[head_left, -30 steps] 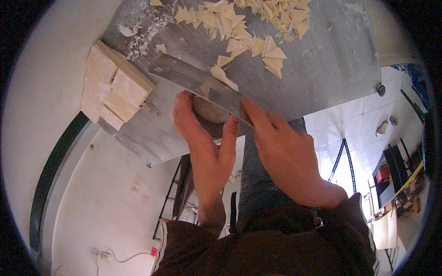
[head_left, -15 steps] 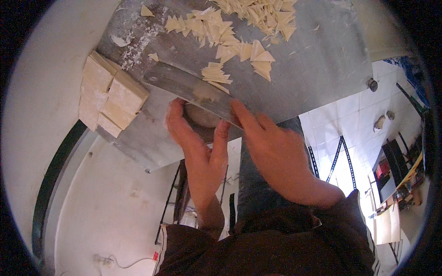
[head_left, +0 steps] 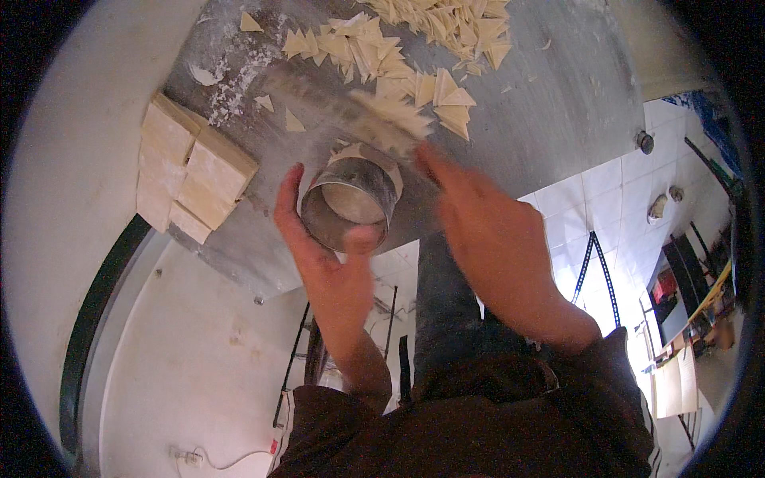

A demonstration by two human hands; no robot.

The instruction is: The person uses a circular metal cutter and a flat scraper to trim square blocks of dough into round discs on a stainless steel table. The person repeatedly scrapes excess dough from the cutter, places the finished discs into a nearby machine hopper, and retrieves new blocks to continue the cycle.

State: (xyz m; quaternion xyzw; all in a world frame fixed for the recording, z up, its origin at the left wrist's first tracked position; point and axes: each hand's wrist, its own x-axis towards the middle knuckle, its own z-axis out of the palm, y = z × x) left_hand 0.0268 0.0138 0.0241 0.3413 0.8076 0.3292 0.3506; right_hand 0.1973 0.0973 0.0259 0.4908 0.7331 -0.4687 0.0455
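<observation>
A metal ring cutter (head_left: 372, 173) stands near the front edge of the metal-topped table, with pale dough inside it and thin dough scraps at its far side. My left hand (head_left: 328, 267) is beside it, fingers spread along its left side and the thumb over its near rim. My right hand (head_left: 498, 243) grips a knife (head_left: 319, 99), whose blade is smeared by motion beyond the ring. Cut dough scraps (head_left: 394, 115) lie along the blade. Two small dough triangles (head_left: 294, 120) sit left of the ring.
Stacked dough sheets (head_left: 211, 171) rest at the table's left edge against the wall. Heaps of dough triangles (head_left: 446, 32) cover the far middle. White flour (head_left: 239, 76) is scattered at the far left. A dark round knob (head_left: 645, 142) marks the right corner.
The knife has swung away from the ring, pushing scraps toward the far side. My left hand has opened around the ring, which is now in plain view. Another triangle lies loose.
</observation>
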